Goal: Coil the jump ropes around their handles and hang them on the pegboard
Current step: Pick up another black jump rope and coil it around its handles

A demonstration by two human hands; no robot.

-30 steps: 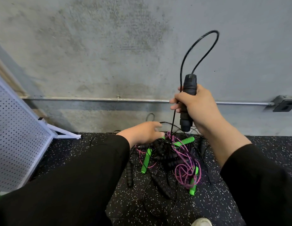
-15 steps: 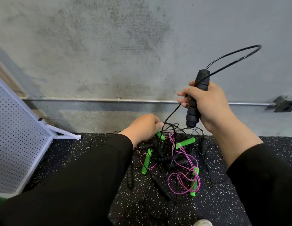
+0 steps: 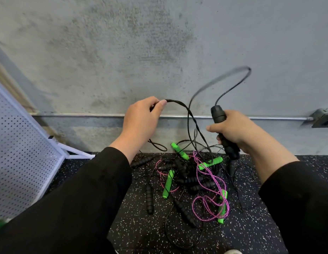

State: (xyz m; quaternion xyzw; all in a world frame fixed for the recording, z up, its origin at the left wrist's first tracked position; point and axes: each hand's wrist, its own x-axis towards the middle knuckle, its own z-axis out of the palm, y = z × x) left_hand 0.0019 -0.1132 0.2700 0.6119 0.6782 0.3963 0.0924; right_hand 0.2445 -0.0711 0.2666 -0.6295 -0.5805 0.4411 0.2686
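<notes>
Untangling was the step in hand: the right hand gripped a black handle, the left hand pinched its black rope above the floor pile, so winding probably came next, pegboard waiting left.
</notes>
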